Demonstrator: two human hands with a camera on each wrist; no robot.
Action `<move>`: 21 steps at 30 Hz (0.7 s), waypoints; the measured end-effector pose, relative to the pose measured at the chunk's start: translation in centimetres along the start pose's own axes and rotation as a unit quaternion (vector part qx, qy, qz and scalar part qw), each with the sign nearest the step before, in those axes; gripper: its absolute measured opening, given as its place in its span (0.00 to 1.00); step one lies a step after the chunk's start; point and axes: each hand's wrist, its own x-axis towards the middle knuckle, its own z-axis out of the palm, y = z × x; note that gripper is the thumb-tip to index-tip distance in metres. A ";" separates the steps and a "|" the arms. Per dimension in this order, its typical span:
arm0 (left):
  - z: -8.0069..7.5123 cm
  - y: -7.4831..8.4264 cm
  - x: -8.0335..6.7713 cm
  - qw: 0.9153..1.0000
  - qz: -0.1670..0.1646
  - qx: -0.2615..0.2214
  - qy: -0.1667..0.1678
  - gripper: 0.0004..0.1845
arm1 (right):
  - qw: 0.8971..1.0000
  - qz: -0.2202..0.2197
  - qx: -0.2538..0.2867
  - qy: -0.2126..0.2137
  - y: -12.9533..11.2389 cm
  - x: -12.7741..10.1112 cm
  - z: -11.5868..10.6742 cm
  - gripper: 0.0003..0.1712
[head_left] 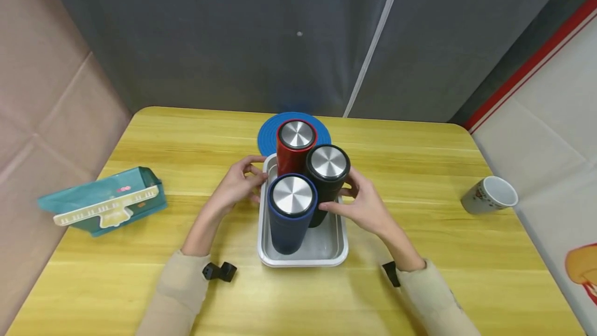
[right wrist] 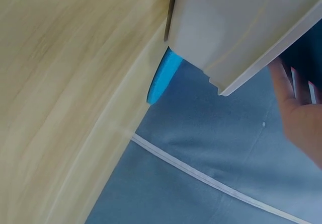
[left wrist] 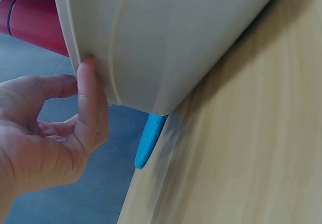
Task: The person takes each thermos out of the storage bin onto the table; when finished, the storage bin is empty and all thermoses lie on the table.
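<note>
Three tumblers with shiny steel lids stand in a silver-grey tray (head_left: 303, 262): a red tumbler (head_left: 291, 159) at the back, a blue tumbler (head_left: 289, 235) in front, a black tumbler (head_left: 328, 186) at the right. My right hand (head_left: 361, 209) grips the black tumbler, thumb in front and fingers round its far right side. Whether its base touches the tray floor is hidden. Against the tray's left rim rest the loosely bent fingers of my left hand (head_left: 235, 183). Close up, the left wrist view shows those fingertips at the tray's outer wall (left wrist: 146, 43).
Behind the tray a round blue mat (head_left: 268, 136) lies partly covered. A teal bag (head_left: 112, 185) with a cream clip sits at the left, near the wall. On the right stands a white patterned cup (head_left: 482, 201). A dark grey curtain (head_left: 224, 40) borders the table's far edge.
</note>
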 end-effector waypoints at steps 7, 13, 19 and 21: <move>-0.1 0.1 -0.1 1.000 -0.001 0.004 -0.006 0.24 | 1.000 -0.002 -0.005 0.019 -0.3 0.1 0.1 0.41; -0.1 0.0 -0.1 1.000 0.004 0.005 -0.011 0.25 | 0.999 -0.004 0.015 0.035 -0.8 0.0 -0.1 0.41; -0.2 0.0 0.0 1.000 0.005 -0.004 -0.014 0.25 | 0.999 -0.010 0.017 0.045 -1.6 0.0 -0.2 0.41; -0.2 0.0 0.0 1.000 0.006 -0.008 -0.016 0.25 | 0.999 -0.014 0.018 0.048 -1.9 0.0 -0.2 0.42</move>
